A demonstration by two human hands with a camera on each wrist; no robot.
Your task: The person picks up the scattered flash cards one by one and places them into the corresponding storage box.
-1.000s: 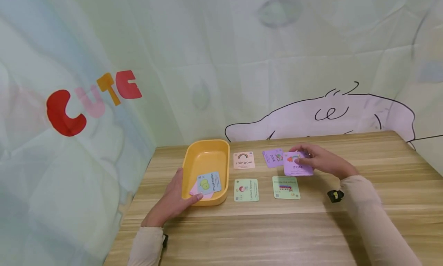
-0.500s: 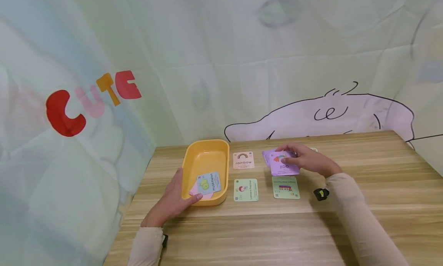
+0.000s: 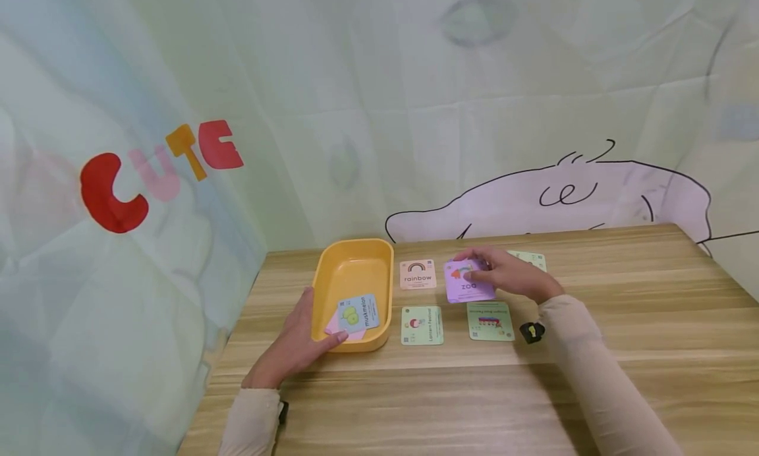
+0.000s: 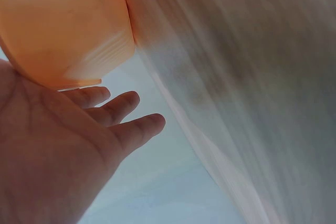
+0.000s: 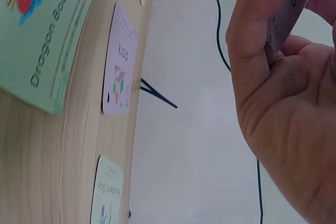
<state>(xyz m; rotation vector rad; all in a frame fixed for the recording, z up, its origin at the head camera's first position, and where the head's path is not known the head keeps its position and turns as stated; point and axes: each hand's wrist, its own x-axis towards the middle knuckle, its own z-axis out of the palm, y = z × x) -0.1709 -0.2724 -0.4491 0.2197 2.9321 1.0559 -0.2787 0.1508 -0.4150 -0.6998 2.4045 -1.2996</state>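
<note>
My right hand [image 3: 504, 271] pinches a purple zoo card [image 3: 465, 288] between thumb and fingers, above the table. In the right wrist view, the zoo card [image 5: 289, 17] shows raised clear of the tabletop, while a purple park card [image 5: 119, 64] lies flat below; the head view hides that park card behind the zoo card. At the left, my left hand [image 3: 293, 347] lies against the yellow tray [image 3: 317, 278], its thumb over the near rim. Extended fingers [image 4: 142, 129] show beside the tray wall in the left wrist view. A blue muskmelon card [image 3: 358, 313] overlaps a pink card [image 3: 357, 337] inside the tray.
Between tray and right hand lie a rainbow card [image 3: 418, 275] and a green Lantern Festival card [image 3: 422, 325]. A Dragon Boat Festival card [image 3: 490, 321] sits nearer me. Partly behind my right hand is a Teachers' Day card [image 5: 107, 192]. A printed curtain [image 3: 356, 113] borders the table.
My right hand has moved left with the zoo card, now covering the park card in the head view and uncovering the green card behind the hand. My left hand and the tray stay put.
</note>
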